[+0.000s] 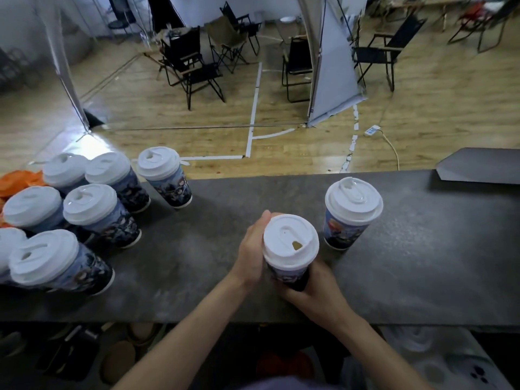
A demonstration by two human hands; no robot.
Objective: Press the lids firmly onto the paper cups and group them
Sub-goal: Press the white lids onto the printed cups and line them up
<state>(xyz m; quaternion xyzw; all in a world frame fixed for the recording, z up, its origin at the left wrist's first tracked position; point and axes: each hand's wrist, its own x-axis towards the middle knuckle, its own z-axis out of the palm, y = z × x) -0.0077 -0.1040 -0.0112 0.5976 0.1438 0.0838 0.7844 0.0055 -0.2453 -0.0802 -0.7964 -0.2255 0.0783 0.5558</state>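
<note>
A printed paper cup with a white lid (290, 243) sits in the middle of the dark counter (197, 263), held between both hands. My left hand (251, 249) wraps the cup's left side just under the lid. My right hand (315, 288) grips the cup's lower body from the front right. A second lidded cup (353, 212) stands alone just to the right. Several lidded cups (90, 209) are grouped at the counter's left end.
An orange bag (17, 180) lies behind the left group. A dark flat slab (484, 164) rests at the counter's far right. Beyond the counter are a wooden floor, folding chairs (194, 66) and a white panel (333, 66).
</note>
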